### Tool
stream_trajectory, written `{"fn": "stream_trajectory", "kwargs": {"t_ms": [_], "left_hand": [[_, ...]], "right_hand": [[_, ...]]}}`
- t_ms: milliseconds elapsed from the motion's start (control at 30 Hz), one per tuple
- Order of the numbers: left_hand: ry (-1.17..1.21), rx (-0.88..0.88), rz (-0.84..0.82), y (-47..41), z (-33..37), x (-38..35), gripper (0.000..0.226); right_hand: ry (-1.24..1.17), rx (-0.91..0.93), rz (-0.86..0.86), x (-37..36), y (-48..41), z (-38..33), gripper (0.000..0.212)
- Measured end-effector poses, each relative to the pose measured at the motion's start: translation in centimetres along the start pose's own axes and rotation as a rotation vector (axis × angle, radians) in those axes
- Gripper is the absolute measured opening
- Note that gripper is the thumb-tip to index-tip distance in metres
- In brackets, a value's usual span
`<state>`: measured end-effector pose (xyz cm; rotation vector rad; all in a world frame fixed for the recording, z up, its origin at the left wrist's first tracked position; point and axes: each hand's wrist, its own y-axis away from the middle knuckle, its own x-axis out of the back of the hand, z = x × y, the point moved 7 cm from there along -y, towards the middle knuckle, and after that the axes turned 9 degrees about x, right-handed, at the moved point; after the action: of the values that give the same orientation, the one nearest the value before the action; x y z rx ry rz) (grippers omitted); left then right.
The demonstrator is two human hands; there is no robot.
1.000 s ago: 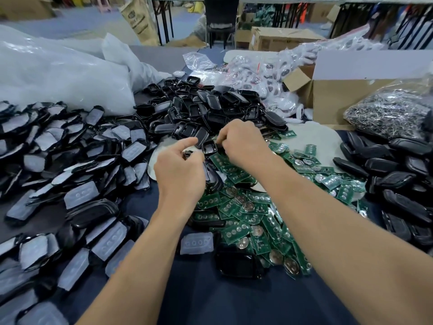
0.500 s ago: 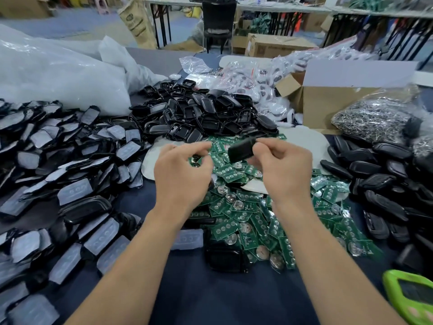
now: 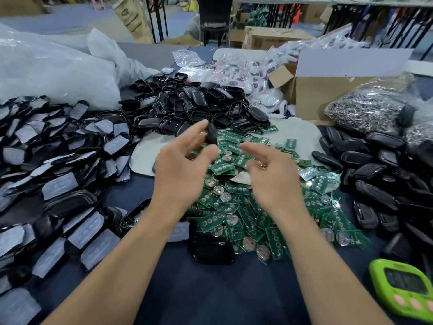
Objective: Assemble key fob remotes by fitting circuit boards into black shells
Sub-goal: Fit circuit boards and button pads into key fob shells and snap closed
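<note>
green circuit boards point(image 3: 234, 200), pale ring print, silver round discs on some. glossy black shells point(image 3: 199, 106) at back and right. frosted grey pads point(image 3: 58, 186) on black, left. dark navy tablecloth point(image 3: 210, 296). lime green timer point(image 3: 403, 287), pink buttons, grey screen. brown cardboard box point(image 3: 328, 95). silver metal bits in clear bag point(image 3: 365, 111). white plastic sack point(image 3: 46, 71).

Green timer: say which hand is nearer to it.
Right. The right hand hovers over the circuit boards, up-left of the green timer; the left hand, pinching a black shell, is farther left.
</note>
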<state>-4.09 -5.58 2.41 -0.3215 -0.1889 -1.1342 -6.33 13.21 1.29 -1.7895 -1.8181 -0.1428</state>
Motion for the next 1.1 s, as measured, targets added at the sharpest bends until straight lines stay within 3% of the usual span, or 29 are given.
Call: {"fn": "stream_trajectory", "kwargs": {"t_ms": [67, 133, 233, 333, 500, 633, 733, 833, 1000, 1100], "left_hand": [[0.29, 0.141, -0.063, -0.6, -0.6, 0.3, 0.026], [0.478, 0.248, -0.172, -0.8, -1.0, 0.2, 0.031], [0.662, 0.351, -0.319, -0.8, -1.4, -0.2, 0.048], [0.769, 0.424, -0.4, -1.1, -1.6, -0.3, 0.036], [0.712, 0.451, -0.565, -1.1, -1.8, -0.5, 0.025], [0.648, 0.39, -0.606, -1.1, -1.7, -0.5, 0.034], [0.624, 0.359, -0.616, -1.0, -1.8, -0.9, 0.043], [0.553, 0.294, -0.569, -0.9, -1.8, -1.1, 0.035], [0.418, 0.201, -0.523, -0.4, -1.5, -1.9, 0.034], [0.501, 0.235, -0.585, -0.3, -1.4, -2.5, 0.039]], "right_hand": [[0.241, 0.065, -0.221, -2.4, 0.4, -0.3, 0.044], [0.34, 0.13, -0.296, -3.8, 0.3, -0.3, 0.04], [0.318, 0.161, -0.216, -3.5, 0.1, -0.3, 0.02], [0.187, 0.13, -0.093, -2.3, 0.3, -0.2, 0.013], [-0.375, -0.12, 0.051, -0.8, 0.5, 0.7, 0.026], [-0.664, -0.187, 0.046, -1.0, 0.6, 0.3, 0.014], [-0.705, -0.164, 0.019, -1.1, 0.6, -0.1, 0.014], [-0.676, -0.151, -0.006, -1.2, 0.8, -0.5, 0.009], [-0.634, -0.144, 0.103, -0.4, 0.8, -0.3, 0.021], [-0.739, -0.166, 0.137, 0.1, 0.6, -0.1, 0.021]]}}
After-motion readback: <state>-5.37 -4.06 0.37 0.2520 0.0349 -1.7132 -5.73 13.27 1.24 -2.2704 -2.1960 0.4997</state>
